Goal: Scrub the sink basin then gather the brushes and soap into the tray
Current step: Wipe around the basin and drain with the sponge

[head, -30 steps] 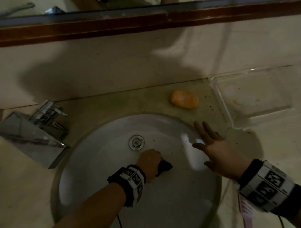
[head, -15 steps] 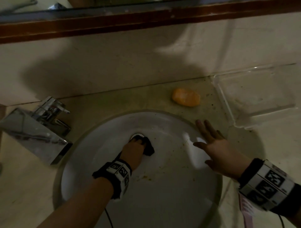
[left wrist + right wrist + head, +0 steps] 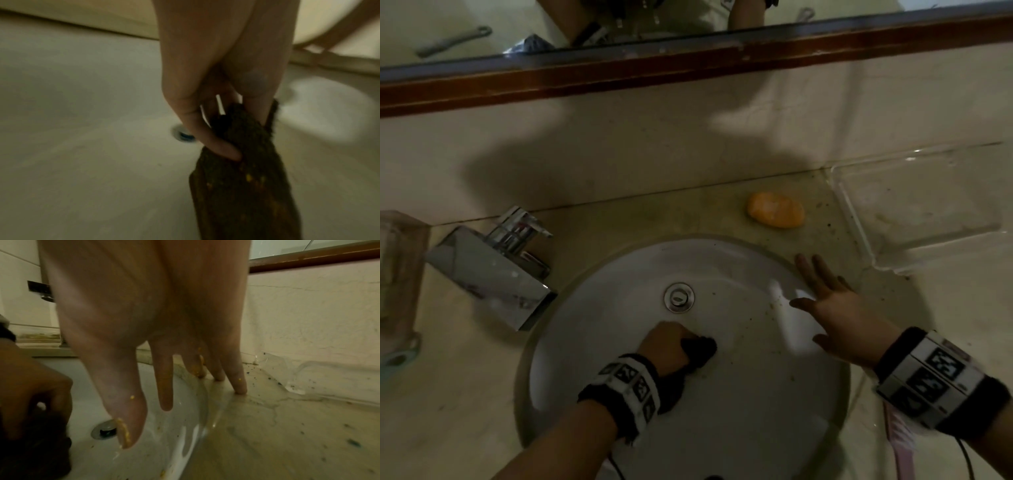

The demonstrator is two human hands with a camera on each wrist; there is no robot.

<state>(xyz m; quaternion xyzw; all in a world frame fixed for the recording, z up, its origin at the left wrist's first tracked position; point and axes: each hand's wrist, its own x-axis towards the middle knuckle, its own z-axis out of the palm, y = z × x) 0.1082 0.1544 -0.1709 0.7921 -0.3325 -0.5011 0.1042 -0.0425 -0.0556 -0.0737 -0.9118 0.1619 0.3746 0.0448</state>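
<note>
My left hand (image 3: 671,346) grips a dark scrub pad (image 3: 700,349) and presses it on the floor of the round white sink basin (image 3: 739,411), just below the drain (image 3: 679,297). Close up, the pad (image 3: 242,162) looks dark green with yellow specks, fingers curled round its top. My right hand (image 3: 835,308) lies flat with spread fingers (image 3: 238,378) on the basin's right rim. An orange soap bar (image 3: 775,209) lies on the counter behind the basin. A clear plastic tray (image 3: 917,205) sits at the right. A pink toothbrush (image 3: 1005,442) pokes out under my right wrist.
A chrome tap (image 3: 493,263) stands left of the basin. A glass container (image 3: 400,270) is at the far left edge. The mirror's wooden frame (image 3: 688,58) runs along the wall. Dark specks dot the counter (image 3: 308,426) near the tray.
My left hand pushed the pad up to the drain half a second ago, then pulled it back toward me to the basin's middle. The right hand stayed on the rim.
</note>
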